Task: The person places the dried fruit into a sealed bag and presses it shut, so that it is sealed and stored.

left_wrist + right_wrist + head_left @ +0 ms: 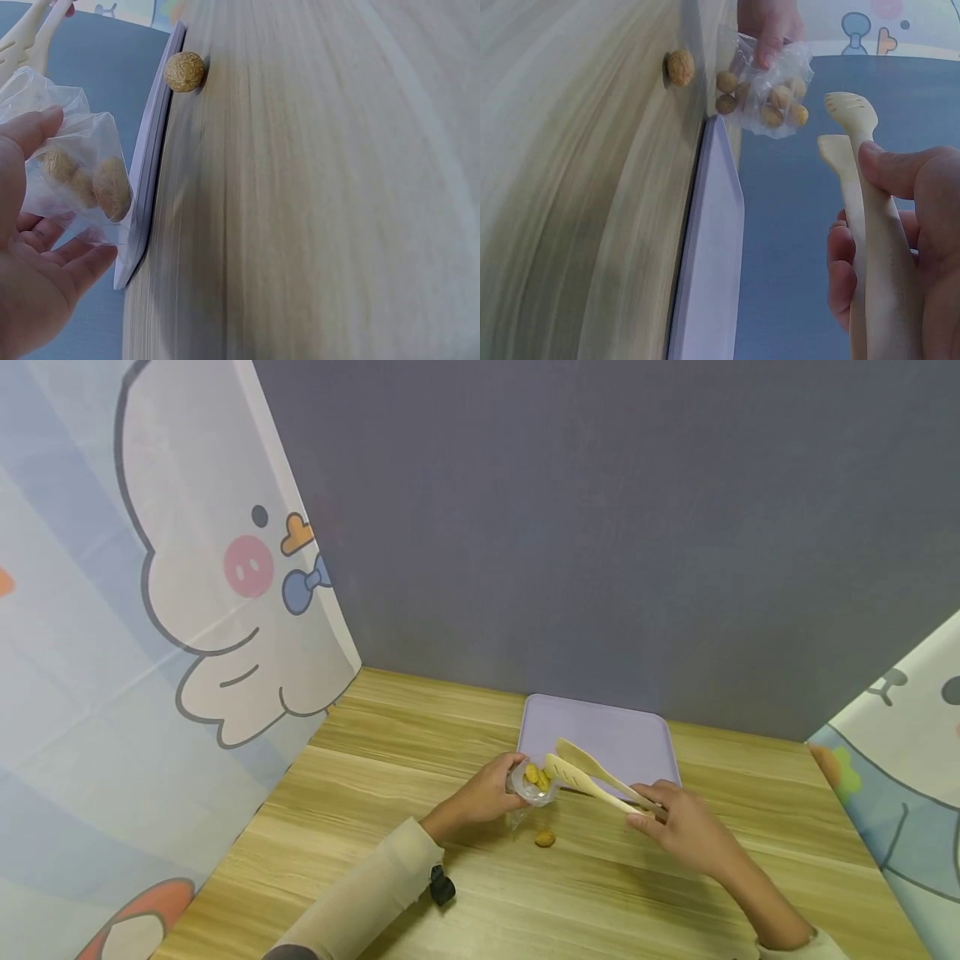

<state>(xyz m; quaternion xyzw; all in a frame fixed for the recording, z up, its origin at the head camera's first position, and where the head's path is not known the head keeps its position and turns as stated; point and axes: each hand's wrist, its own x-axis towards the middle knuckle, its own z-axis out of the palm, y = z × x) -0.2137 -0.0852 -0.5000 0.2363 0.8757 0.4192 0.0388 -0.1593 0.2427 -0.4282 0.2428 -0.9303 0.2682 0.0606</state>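
Tbl (pixel 375 760) + tongs (pixel 597 790); sleeves (pixel 367 889) head-view only

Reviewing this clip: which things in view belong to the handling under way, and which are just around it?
Part of the job:
- clear bag with walnut-like pieces, held in the left hand
- tongs, held in the right hand
- loose piece, probably
- purple tray, probably

Just around:
- wooden table, as support
- cartoon-print sheet
- grey panel

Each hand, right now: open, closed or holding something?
Left hand: holding the clear plastic bag.
Right hand: holding the cream tongs, tips apart.
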